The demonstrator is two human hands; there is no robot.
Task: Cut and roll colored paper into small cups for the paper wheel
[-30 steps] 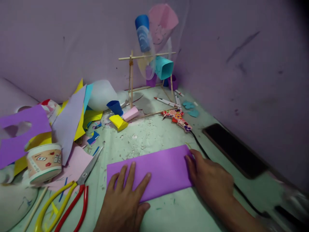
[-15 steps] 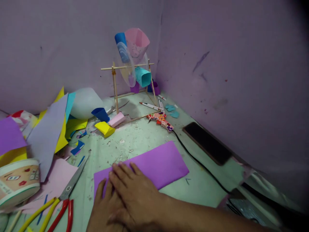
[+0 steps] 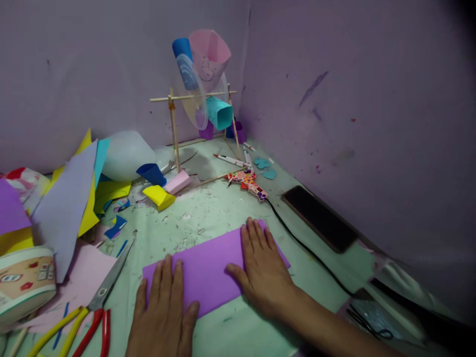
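Both hands lie open and flat on the purple sheet (image 3: 208, 267) at the counter's (image 3: 223, 208) near edge: left hand (image 3: 163, 312) on its left end, right hand (image 3: 264, 270) on its right, apparently pressing. Scissors (image 3: 107, 285) lie just left.

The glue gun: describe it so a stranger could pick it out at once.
Start at the stick frame with paper cones in the far corner of the pale green table. Just in front of it, beside the white marker pens, lies the small glue gun. Its busy red floral pattern and trailing black cord set it apart.
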